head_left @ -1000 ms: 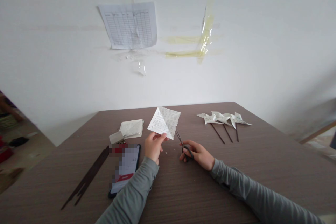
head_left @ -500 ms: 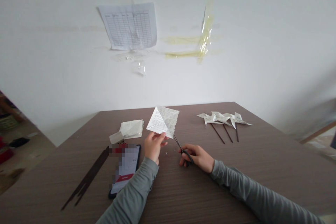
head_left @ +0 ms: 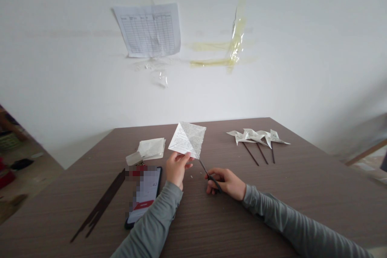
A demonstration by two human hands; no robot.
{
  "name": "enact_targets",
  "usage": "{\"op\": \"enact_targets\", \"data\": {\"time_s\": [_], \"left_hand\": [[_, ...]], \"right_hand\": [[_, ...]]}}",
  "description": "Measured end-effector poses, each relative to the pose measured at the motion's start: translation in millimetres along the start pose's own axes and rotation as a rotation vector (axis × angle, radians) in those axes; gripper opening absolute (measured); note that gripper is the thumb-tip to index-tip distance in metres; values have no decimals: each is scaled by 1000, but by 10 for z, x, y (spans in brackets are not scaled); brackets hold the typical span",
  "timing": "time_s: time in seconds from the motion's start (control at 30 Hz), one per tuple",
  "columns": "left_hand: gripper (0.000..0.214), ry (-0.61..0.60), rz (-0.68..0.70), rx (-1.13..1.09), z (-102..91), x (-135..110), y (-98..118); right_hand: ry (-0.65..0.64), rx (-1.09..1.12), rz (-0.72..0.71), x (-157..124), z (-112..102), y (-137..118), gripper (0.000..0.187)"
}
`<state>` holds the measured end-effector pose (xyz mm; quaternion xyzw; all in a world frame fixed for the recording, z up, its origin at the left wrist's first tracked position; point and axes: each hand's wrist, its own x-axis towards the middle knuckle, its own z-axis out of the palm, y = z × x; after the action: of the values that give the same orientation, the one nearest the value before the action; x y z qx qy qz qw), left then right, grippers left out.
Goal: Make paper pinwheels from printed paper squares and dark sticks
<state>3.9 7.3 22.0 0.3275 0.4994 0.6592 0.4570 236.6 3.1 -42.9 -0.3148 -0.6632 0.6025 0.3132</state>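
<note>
A square piece of printed paper [head_left: 188, 139] with diagonal creases is pinched by its lower edge in my left hand [head_left: 177, 168], thumb on top. My right hand [head_left: 227, 183] is closed around the dark handles of a pair of scissors [head_left: 204, 167]. The blades point up and left and meet the paper's lower right corner; their tips overlap it. The sheet is held up above the table, tilted toward me.
Three paper pinwheels [head_left: 256, 136] on dark sticks lie at the right. A stack of paper squares [head_left: 152, 148], a phone [head_left: 145, 197] and a bundle of dark sticks [head_left: 104, 201] lie at the left on the brown table [head_left: 290, 193]. A wall stands behind.
The scissor blades have closed together on the paper's lower right corner, and the handles have come together in my right hand. My left hand and the paper have barely moved.
</note>
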Motion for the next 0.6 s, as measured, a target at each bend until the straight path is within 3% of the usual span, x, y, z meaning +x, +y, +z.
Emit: {"op": "enact_targets", "data": {"time_s": [0.6], "left_hand": [[28, 5, -13, -4, 25, -42, 38]], "right_hand": [[34, -12, 20, -25, 38, -96, 80]]}}
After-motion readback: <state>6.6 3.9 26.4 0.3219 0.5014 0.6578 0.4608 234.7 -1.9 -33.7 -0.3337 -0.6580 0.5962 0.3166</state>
